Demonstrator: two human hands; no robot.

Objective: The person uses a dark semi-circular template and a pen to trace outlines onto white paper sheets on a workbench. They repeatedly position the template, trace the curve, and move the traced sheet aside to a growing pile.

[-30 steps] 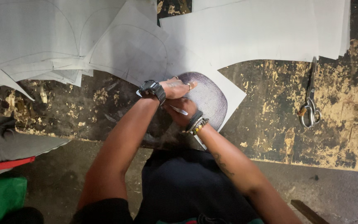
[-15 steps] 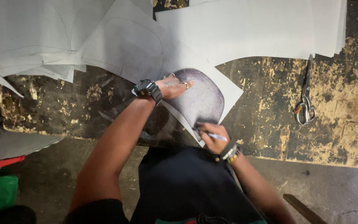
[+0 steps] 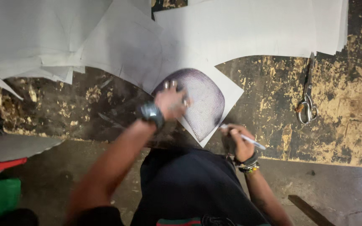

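My left hand, with rings and a dark wristwatch, lies flat on a dark rounded pattern piece and presses it onto a white sheet of paper. My right hand holds a white pen just past the lower right edge of the piece, its tip toward the paper corner. Bracelets circle that wrist. The worn dark worktable lies under everything.
Metal scissors lie on the table to the right. Several large white paper sheets cover the far side. Grey, red and green fabric sits at the lower left. A wooden strip lies at the lower right.
My right hand with the pen has moved down and right, from under my left hand to the piece's lower right edge. The left hand has stayed on the piece.
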